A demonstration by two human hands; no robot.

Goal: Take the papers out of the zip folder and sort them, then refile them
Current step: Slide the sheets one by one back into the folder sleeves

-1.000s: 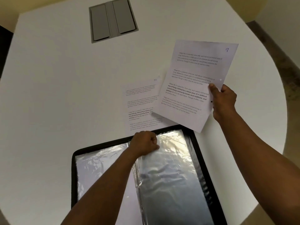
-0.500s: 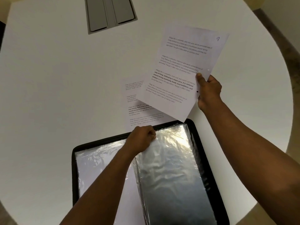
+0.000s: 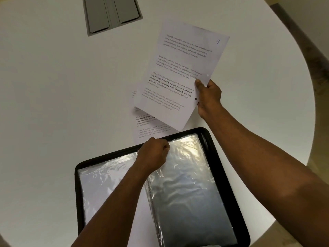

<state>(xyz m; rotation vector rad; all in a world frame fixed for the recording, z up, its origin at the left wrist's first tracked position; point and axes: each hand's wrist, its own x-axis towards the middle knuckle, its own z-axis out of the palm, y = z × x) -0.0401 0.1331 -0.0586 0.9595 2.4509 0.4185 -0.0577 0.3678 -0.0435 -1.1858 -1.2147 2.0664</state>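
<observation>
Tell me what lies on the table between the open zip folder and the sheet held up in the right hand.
In the head view, a second printed sheet lies flat on the table, between the zip folder and the sheet numbered 9 held by the right hand, partly hidden beneath it.

You have two loose printed sheets out: the sheet marked 9 (image 3: 181, 75), lifted off the surface, and a second sheet (image 3: 149, 128) lying flat and partly covered by the first. You have one zip folder (image 3: 229, 184), black-edged and lying open. Inside it you can count two exposed plastic sleeves: a left sleeve (image 3: 105, 177) with white paper showing through it and a right sleeve (image 3: 188, 189) over a dark backing; whether more sleeves lie stacked beneath, you cannot tell. You have one white table (image 3: 53, 104) with one grey hatch (image 3: 112, 13) set into it, made up of two flaps. Two hands in view: left hand (image 3: 154, 154), right hand (image 3: 209, 97).
</observation>
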